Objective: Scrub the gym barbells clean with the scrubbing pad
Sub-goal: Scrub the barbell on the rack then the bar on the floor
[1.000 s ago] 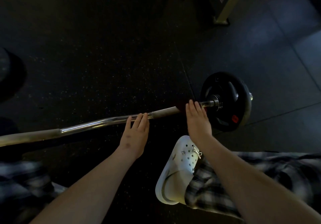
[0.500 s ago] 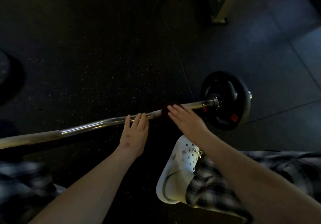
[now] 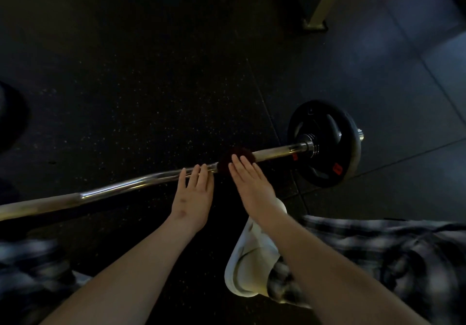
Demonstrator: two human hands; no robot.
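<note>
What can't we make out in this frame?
All in the head view:
- barbell: left end cut off by the frame edge.
- scrubbing pad: partly covered by the right hand, in dim light.
- weight plate: red labels too small to read.
- white shoe: partly hidden behind the right forearm.

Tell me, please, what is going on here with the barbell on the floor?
A person is cleaning a barbell that lies on the dark gym floor. The right hand presses a dark scrubbing pad onto the bar with flat fingers, some way in from the black weight plate. The left hand rests on the bar just beside it, fingers straight. A white shoe shows under the right forearm.
</note>
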